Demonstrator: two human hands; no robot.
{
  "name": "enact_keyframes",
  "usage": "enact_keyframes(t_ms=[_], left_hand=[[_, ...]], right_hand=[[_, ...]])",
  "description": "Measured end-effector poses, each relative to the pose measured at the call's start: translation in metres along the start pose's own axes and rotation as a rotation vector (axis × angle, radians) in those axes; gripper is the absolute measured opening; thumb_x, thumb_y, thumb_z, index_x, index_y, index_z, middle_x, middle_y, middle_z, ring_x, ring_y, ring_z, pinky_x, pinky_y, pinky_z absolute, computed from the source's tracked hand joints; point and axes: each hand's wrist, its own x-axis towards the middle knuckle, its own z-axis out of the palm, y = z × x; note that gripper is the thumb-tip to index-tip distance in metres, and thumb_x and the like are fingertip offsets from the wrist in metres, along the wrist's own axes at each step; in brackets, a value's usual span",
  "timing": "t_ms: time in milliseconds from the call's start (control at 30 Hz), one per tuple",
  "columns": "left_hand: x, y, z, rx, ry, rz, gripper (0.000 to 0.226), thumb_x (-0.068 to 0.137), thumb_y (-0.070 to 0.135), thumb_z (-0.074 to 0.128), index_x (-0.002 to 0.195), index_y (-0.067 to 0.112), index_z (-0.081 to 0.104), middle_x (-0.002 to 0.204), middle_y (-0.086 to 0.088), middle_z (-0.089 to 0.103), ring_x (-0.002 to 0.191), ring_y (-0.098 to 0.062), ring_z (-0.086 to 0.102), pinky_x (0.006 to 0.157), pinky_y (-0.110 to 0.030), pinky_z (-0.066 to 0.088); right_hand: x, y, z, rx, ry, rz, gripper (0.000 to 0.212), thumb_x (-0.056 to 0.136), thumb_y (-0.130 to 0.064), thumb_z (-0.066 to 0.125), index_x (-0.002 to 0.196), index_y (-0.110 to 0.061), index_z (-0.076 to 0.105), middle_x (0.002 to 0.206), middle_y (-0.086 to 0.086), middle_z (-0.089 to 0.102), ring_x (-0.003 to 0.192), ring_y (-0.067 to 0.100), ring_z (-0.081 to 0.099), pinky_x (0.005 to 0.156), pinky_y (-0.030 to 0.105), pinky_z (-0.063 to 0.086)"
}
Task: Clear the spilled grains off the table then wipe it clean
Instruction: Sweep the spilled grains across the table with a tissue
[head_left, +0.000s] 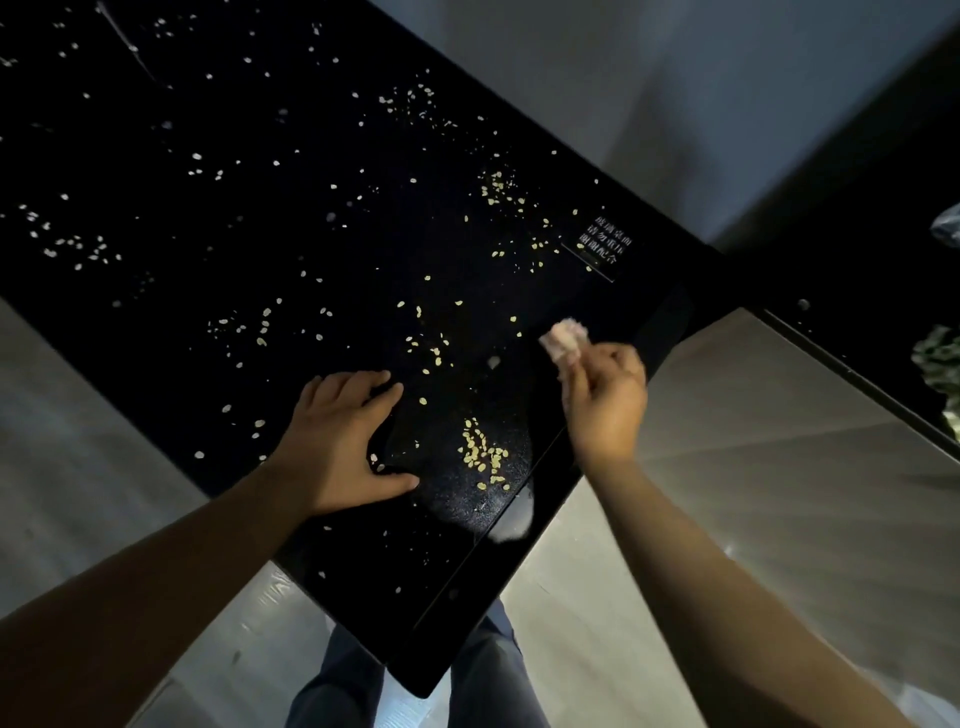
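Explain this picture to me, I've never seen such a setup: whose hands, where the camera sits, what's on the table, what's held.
No machine here: a person wears a camera on the head, so the one picture looks down at their own arms. The left hand lies flat, fingers spread, on a glossy black table. Pale grains are scattered all over it, with a denser heap just right of that hand. The right hand pinches a crumpled pale wad, cloth or tissue, I cannot tell, over the table near its edge. White print sits by that edge.
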Motion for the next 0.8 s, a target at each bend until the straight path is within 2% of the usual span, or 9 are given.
enact_keyframes(t_ms=[167,233,333,400,467,500,600,733,800], left_hand=[[-0.001,-0.001,0.003,-0.029,0.019,0.013,0.113,0.053,0.085,0.043,0.145,0.020,0.036,0.148,0.001,0.032,0.134,-0.023,0.024,0.114,-0.047,0.022],[-0.001,-0.002,0.003,-0.044,0.020,0.022,0.112,0.054,0.084,0.045,0.145,0.018,0.037,0.147,0.001,0.033,0.134,-0.022,0.024,0.113,-0.045,0.023],[-0.004,-0.004,0.001,-0.078,0.011,0.050,0.109,0.057,0.080,0.046,0.145,0.017,0.037,0.149,0.000,0.032,0.136,-0.023,0.024,0.113,-0.047,0.027],[-0.008,-0.006,-0.001,-0.110,0.022,0.080,0.105,0.061,0.077,0.046,0.144,0.014,0.039,0.150,-0.002,0.033,0.137,-0.024,0.026,0.116,-0.047,0.020],[-0.014,-0.010,-0.005,-0.138,0.060,0.096,0.098,0.066,0.074,0.048,0.141,0.009,0.044,0.146,-0.006,0.038,0.137,-0.023,0.031,0.117,-0.043,0.011],[-0.018,-0.013,-0.006,-0.145,0.075,0.092,0.096,0.068,0.072,0.049,0.139,0.008,0.046,0.144,-0.006,0.041,0.135,-0.023,0.033,0.116,-0.042,0.011],[-0.032,-0.020,-0.006,-0.151,0.065,0.075,0.092,0.070,0.070,0.050,0.136,0.006,0.048,0.140,-0.008,0.045,0.133,-0.023,0.037,0.116,-0.042,0.012],[-0.049,-0.026,0.001,-0.145,0.031,0.049,0.094,0.071,0.071,0.047,0.141,0.009,0.041,0.146,-0.006,0.038,0.138,-0.020,0.029,0.116,-0.036,0.005],[-0.052,-0.027,0.004,-0.155,0.018,0.038,0.096,0.071,0.071,0.046,0.144,0.010,0.037,0.150,-0.005,0.033,0.141,-0.020,0.022,0.116,-0.035,0.004]], right_hand=[[0.023,0.005,0.028,-0.064,-0.033,0.116,0.024,0.090,-0.012,0.063,0.112,-0.009,0.071,0.098,0.008,0.055,0.097,0.028,0.052,0.083,0.015,0.031],[0.000,-0.007,0.042,-0.040,-0.056,0.065,0.023,0.089,-0.010,0.062,0.110,-0.012,0.072,0.096,0.009,0.057,0.092,0.025,0.049,0.080,0.013,0.029],[-0.043,-0.033,0.049,0.035,-0.202,-0.057,0.023,0.089,-0.010,0.062,0.109,-0.012,0.073,0.095,0.002,0.055,0.093,0.017,0.046,0.083,0.004,0.028],[-0.052,-0.043,0.040,0.098,-0.272,-0.034,0.020,0.091,-0.015,0.062,0.107,-0.011,0.073,0.094,-0.005,0.053,0.096,0.017,0.050,0.087,0.008,0.034],[-0.047,-0.043,0.022,0.100,-0.205,-0.053,0.018,0.091,-0.019,0.061,0.097,-0.010,0.075,0.093,-0.005,0.054,0.093,0.020,0.054,0.084,0.022,0.042],[-0.043,-0.038,0.010,0.084,-0.138,-0.057,0.019,0.090,-0.019,0.061,0.094,-0.009,0.076,0.092,-0.004,0.054,0.091,0.021,0.055,0.082,0.025,0.043],[-0.046,-0.014,-0.021,0.000,0.008,0.050,0.017,0.090,-0.014,0.063,0.101,-0.009,0.075,0.093,-0.001,0.053,0.090,0.024,0.055,0.080,0.020,0.038],[-0.079,0.006,-0.015,-0.042,-0.022,0.150,0.024,0.090,-0.009,0.065,0.113,-0.008,0.071,0.095,0.000,0.050,0.092,0.026,0.052,0.079,0.008,0.031],[-0.096,0.001,-0.001,-0.028,0.018,0.168,0.026,0.090,-0.007,0.064,0.115,-0.010,0.070,0.097,0.000,0.050,0.093,0.022,0.048,0.083,0.011,0.032]])
